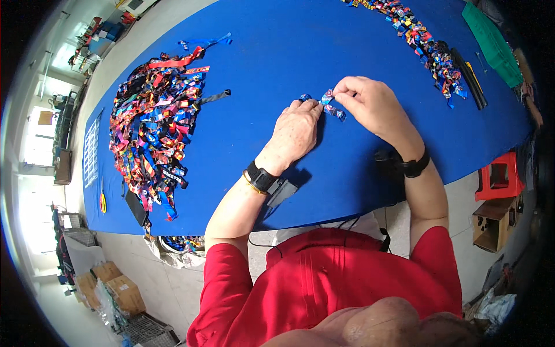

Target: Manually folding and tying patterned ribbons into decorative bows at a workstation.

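Note:
A short strip of blue printed ribbon lies folded or looped on the blue table in front of me. My left hand rests palm down, its fingers close together and pressing on the ribbon's left part. A bit of blue ribbon shows beyond those fingertips. From the right, my right hand pinches the upper end of the strip between thumb and forefinger. One ribbon end lies loose below the pinch. The left fingers hide how the pieces join. Both wrists wear black bands with small devices.
A large heap of colourful ribbon strips covers the table's left side. More small ribbon pieces run along the far right, beside black bars and a green crate. Yellow-handled scissors lie far left. A red stool stands right.

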`<state>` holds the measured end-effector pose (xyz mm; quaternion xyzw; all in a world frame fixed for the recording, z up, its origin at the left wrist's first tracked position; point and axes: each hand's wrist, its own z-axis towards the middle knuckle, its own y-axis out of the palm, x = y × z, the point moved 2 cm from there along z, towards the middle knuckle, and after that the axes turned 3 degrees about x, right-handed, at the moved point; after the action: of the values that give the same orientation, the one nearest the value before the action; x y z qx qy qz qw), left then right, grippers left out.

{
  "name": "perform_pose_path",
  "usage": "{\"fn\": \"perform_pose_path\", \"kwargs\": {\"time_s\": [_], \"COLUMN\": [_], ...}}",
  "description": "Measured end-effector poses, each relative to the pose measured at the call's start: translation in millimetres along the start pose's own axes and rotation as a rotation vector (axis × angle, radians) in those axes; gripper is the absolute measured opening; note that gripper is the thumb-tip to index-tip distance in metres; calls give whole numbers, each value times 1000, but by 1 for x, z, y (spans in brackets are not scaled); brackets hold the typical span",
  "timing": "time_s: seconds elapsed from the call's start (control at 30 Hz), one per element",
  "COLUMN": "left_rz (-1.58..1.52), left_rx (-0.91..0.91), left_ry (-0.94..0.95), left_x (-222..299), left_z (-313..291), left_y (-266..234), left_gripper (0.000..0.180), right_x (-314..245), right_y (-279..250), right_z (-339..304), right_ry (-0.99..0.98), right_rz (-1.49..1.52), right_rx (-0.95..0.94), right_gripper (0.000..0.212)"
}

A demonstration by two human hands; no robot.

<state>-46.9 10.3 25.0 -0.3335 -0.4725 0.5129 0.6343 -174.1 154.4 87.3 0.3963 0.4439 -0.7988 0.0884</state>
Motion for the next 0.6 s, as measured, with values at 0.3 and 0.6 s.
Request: {"fn": "perform_pose_path", "kwargs": {"time_s": [0.3,0.6], "left_rz": [-39,-68], "left_rx": [45,92], "left_ry": [-52,-112], "left_x": [7,11], "left_z": [-1,-4], "left_y": [-2,-3], "left_gripper": [38,43], "right_x": [36,37], "right_y": [21,19], "right_z": [-11,-13], "right_ry": [-230,-293], "right_rz": [-221,-182], "right_rx": [-163,-203], "right_gripper": [13,11]}}
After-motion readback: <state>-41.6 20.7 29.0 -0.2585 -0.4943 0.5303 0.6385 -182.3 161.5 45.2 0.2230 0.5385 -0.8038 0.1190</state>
